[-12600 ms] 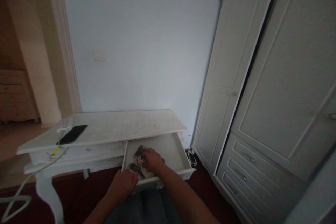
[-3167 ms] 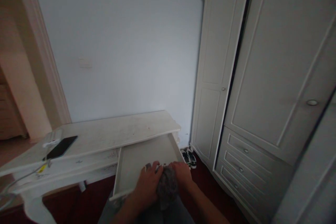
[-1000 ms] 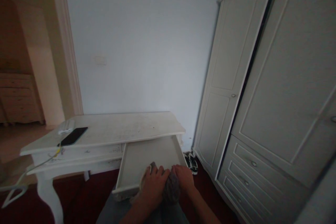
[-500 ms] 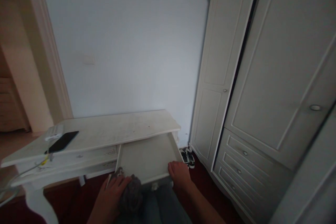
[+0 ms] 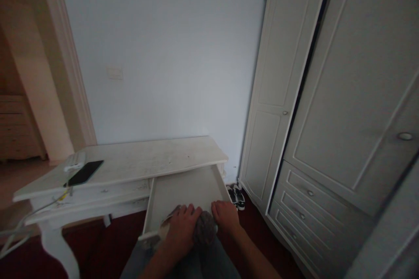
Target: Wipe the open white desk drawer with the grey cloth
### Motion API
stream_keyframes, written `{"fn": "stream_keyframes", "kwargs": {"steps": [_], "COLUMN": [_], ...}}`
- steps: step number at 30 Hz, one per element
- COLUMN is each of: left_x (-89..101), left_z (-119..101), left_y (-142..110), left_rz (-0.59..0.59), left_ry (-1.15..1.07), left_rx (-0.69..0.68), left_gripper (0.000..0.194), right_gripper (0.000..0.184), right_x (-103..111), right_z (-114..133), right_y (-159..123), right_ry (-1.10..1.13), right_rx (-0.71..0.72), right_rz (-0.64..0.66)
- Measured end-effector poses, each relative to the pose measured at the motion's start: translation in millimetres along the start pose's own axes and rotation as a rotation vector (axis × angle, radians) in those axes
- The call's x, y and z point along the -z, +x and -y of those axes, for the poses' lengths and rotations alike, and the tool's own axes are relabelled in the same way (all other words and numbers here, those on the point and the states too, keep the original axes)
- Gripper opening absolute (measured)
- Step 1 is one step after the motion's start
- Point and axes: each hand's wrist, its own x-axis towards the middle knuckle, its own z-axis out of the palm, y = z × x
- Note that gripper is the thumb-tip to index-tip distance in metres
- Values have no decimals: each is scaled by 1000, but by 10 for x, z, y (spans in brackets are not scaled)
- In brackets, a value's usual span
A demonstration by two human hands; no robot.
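My left hand (image 5: 183,226) is closed on a grey-brown cloth (image 5: 205,228). The bunched cloth sticks out to the right of the fingers, and a paler part shows at their left. Both lie over the front edge of a pulled-out white drawer (image 5: 183,189), hiding much of its front. With fingers curled over the drawer's front right corner, my right hand (image 5: 225,216) grips it just right of the cloth. The drawer's inside shows a bare pale bottom.
The white table (image 5: 147,154) bears a dark phone (image 5: 85,173) and a white device (image 5: 74,161) with a cable (image 5: 49,204) hanging left. Black-and-white shoes (image 5: 236,197) stand on the red carpet (image 5: 94,248). A white wardrobe (image 5: 321,96) rises at right, a doorway at left.
Cloth and left hand have moved right along the drawer's front edge since half a second ago. The right hand stays at the right corner. Earlier, the cloth was inside the drawer.
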Motion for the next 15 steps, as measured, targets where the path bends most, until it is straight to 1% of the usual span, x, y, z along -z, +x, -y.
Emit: {"fn": "stream_keyframes", "kwargs": {"steps": [2, 3, 4, 6, 9, 12, 15], "left_x": [-27, -48, -71, -116, -144, -103, -45], "left_z": [-166, -210, -224, -166, 90, 452, 814], "left_y": [119, 155, 172, 148, -12, -256, -485], "left_rz": [-5, -6, -5, 4, -12, -45, -38], "left_ry": [-21, -32, -43, -67, -103, -108, -83], "left_rx": [-29, -36, -36, -25, -19, 15, 42], "left_gripper": [68, 68, 69, 70, 63, 55, 59], "right_gripper": [46, 44, 43, 43, 45, 47, 47], "right_x": [0, 0, 1, 2, 5, 11, 17], "right_z": [-13, -19, -23, -26, -18, -8, -5], "right_y": [7, 9, 9, 1, -21, -34, -30], "right_ry": [-5, -7, -8, -7, -1, 9, 21], "right_rx": [7, 12, 18, 32, 42, 32, 25], "right_rz": [5, 8, 9, 5, -6, -12, -11]}}
